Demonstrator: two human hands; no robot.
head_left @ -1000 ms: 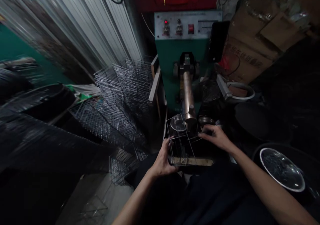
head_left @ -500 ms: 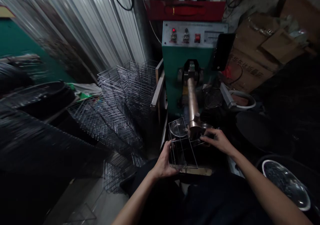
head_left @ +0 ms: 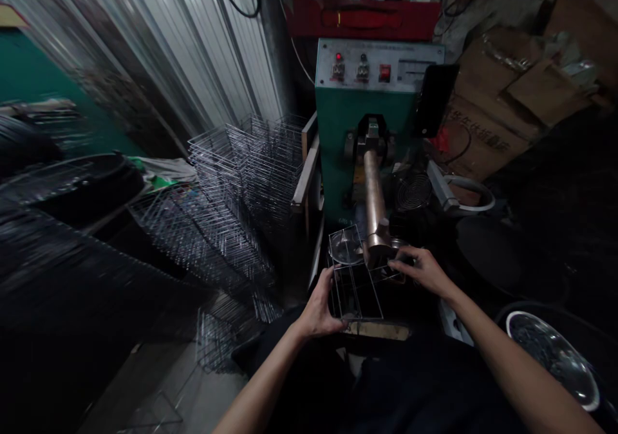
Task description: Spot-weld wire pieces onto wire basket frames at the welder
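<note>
My left hand (head_left: 319,306) is closed around the left side of a bent wire rack (head_left: 356,289), thumb at its lower edge and fingertips near its upper bend. The rack's far part reaches up beside the tip of a copper-coloured machine arm (head_left: 374,192). My right hand (head_left: 419,268) is by the right of that tip, thumb and fingers pinched together. Whatever sits between those fingertips is too small and dark to make out. The arm sticks out from a green machine (head_left: 333,122) with a switch panel (head_left: 381,64). A round metal dish (head_left: 345,248) shows behind the rack's wires.
Stacked wire racks (head_left: 232,196) stand at the left, beside a wooden bar (head_left: 305,173). On the right are a white-rimmed bowl (head_left: 553,357) of small shiny pieces, a dark round tray (head_left: 492,254) and cardboard boxes (head_left: 497,125). A black phone-like device (head_left: 436,99) hangs on the machine.
The view has shifted slightly. My left hand and the wire rack are tipped a little differently, with the rack's lower edge slightly higher. My right hand stays beside the machine arm's tip.
</note>
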